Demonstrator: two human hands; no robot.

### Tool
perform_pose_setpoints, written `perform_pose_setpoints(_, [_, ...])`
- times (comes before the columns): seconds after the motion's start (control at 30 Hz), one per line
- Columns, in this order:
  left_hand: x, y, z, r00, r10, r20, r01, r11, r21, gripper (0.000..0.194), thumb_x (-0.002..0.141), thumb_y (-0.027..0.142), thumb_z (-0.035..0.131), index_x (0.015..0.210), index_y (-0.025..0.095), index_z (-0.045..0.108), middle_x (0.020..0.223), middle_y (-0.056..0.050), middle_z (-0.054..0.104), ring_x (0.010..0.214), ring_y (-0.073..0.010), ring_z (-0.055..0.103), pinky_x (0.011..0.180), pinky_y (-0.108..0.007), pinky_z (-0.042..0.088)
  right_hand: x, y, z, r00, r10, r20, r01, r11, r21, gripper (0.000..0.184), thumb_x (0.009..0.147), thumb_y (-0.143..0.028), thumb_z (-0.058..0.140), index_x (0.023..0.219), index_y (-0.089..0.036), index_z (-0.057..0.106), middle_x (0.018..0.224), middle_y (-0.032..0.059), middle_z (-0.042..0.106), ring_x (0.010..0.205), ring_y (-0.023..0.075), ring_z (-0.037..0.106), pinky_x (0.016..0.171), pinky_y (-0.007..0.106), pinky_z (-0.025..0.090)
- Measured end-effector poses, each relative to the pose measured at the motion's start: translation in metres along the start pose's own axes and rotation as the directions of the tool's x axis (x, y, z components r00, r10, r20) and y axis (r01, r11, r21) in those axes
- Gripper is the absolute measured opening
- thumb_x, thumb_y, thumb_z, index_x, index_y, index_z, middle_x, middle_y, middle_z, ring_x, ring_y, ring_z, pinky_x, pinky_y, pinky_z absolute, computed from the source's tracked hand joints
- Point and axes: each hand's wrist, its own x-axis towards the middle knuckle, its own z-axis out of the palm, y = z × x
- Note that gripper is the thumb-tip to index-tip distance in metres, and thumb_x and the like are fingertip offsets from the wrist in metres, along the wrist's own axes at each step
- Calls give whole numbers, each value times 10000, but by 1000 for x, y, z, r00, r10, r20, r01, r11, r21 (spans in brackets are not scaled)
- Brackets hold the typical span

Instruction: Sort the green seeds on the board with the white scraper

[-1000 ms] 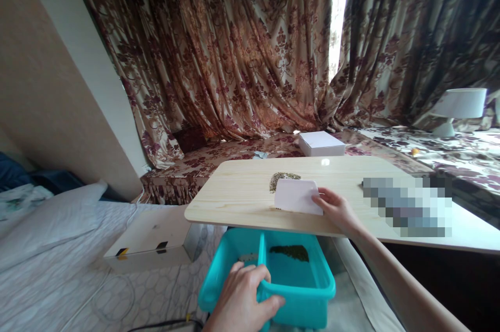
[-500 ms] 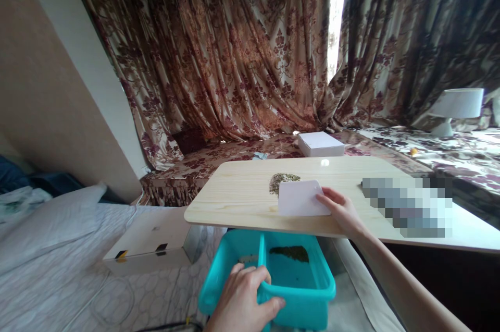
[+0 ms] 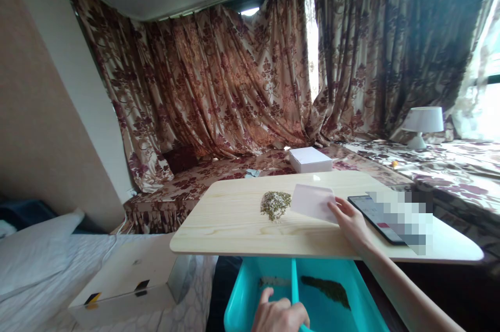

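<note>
My right hand [image 3: 349,220] pinches a thin white card [image 3: 312,203] by its right end, tilted just above the wooden tabletop. Left of the card lies a small loose pile of green and white bits [image 3: 276,204], perhaps grains or small beans; a narrow gap separates them. My left hand [image 3: 279,316] holds the teal two-compartment bin [image 3: 239,282] near its divider, its index finger stretched into the left compartment. Pale bits [image 3: 273,281] lie in that compartment, and a dark green heap [image 3: 328,290] in the right one. The bin's near rim is mostly hidden.
The light wooden table [image 3: 219,217] overhangs the bin's far edge. A tablet [image 3: 380,220], partly blurred out, lies to the right. A white box [image 3: 310,157] stands behind the table, a larger white box [image 3: 128,274] on the bed at left. A lamp [image 3: 424,121] is far right.
The card has moved from in front of the pile to its right, uncovering the pile. The bin and my left hand have shifted right relative to the table. The view has tilted up.
</note>
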Motion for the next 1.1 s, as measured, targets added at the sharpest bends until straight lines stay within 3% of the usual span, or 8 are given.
perform_pose_setpoints(0.1, [-4,12,-11,998,-49,38,49,999,-17,208,826,365,501,946,284,650,925,-3,662,960,-213,599,1113,-429,223,-2,1,2,999,5,32,-5,1000,-14,414,712,-478,645,992,-175,673,896,102,765,881,288,712,719,357,572])
perform_pose_setpoints(0.27, [-21,35,-23,994,-112,-9,111,993,-34,315,721,437,617,982,264,650,1008,-27,647,1079,-248,539,1122,-427,189,-2,3,8,997,55,48,-54,998,-9,387,747,-422,596,1055,-188,624,924,89,760,812,264,719,626,355,591])
perform_pose_setpoints(0.47, [-32,42,-27,985,-158,-71,154,986,-58,394,695,554,632,961,266,663,998,-33,643,1138,-294,469,1021,-390,329,2,3,10,998,57,39,-54,996,-72,321,730,-361,575,984,-179,648,861,107,761,806,276,720,589,346,582])
perform_pose_setpoints(0.7, [-31,43,-35,992,-101,-80,99,994,-37,464,691,657,599,915,262,694,939,-40,677,1028,-286,531,913,-368,420,5,6,13,998,49,49,-41,990,-137,327,727,-352,555,978,-171,660,792,85,761,746,260,722,562,333,560])
perform_pose_setpoints(0.87, [-31,44,-37,993,-82,-86,81,997,-11,525,675,699,586,935,261,713,956,-52,704,1023,-303,551,905,-377,436,6,6,12,999,4,40,3,983,-182,287,703,-346,576,909,-173,676,815,106,764,800,272,718,651,342,545])
perform_pose_setpoints(1.1, [-32,55,-54,992,-69,-105,73,997,37,534,709,711,538,966,279,718,982,-45,722,1000,-291,590,937,-387,417,11,9,11,999,-20,36,27,981,-194,286,664,-376,563,843,-184,678,725,110,754,706,286,712,619,360,529])
